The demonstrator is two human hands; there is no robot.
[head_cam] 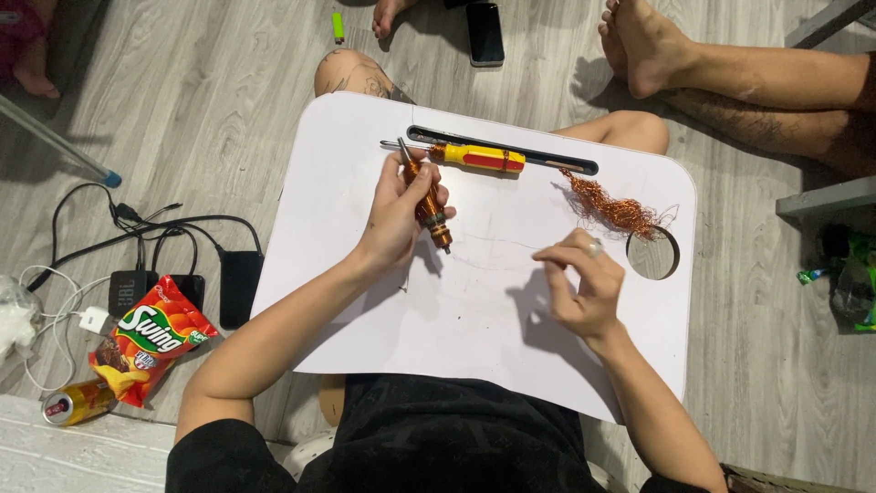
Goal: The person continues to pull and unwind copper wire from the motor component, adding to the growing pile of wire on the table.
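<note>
From the head camera, the left hand (394, 217) is wrapped tight around a copper-wound rotor (429, 206) over the white lap table (365, 310). Its long shaft tilts, bottom end down and right. The right hand (584, 288) pinches a thin wire (497, 243).

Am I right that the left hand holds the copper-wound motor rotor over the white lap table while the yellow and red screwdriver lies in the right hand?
Not quite. The head view shows the left hand holding the copper-wound rotor over the white lap table, but the yellow and red screwdriver lies on the table by its groove, not in the right hand, which pinches at most a thin wire.
</note>
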